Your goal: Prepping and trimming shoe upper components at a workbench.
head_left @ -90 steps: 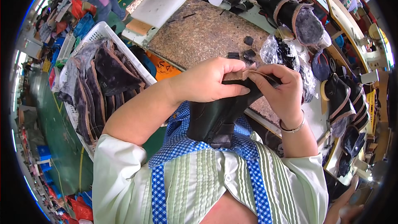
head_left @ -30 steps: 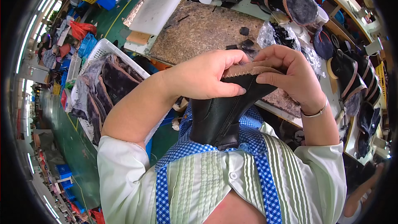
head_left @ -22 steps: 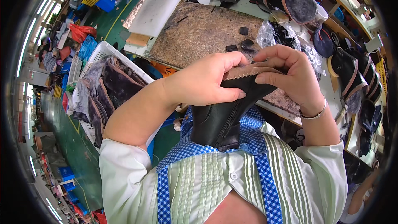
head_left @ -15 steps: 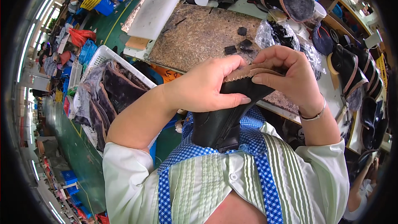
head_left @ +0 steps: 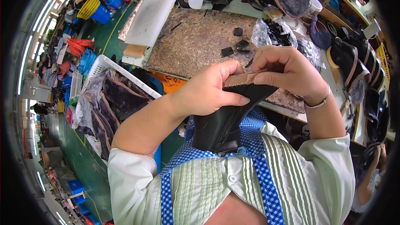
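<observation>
A black boot upper (head_left: 221, 126) with a zip up its side rests against my chest, its stitched, tan-edged end pointing away from me. My left hand (head_left: 208, 86) is closed round that end, thumb on the black leather and fingers over the far side. With thumb and fingers pinched together, my right hand (head_left: 287, 70) grips the tan edge (head_left: 241, 79) at its right part. Part of the edge and the fingertips behind it are hidden.
Ahead lies a worn brown board (head_left: 196, 37) with small black scraps (head_left: 241, 45) and a white slab (head_left: 152, 18). A white crate (head_left: 110, 64) of fleece-lined pieces stands left. Several black boots (head_left: 348, 60) and clear plastic bags (head_left: 273, 33) are at the right.
The tan flap at the right of the edge now lies closer to the black leather. My right hand has shifted slightly left along it; both hands keep their hold. The view has tilted a little.
</observation>
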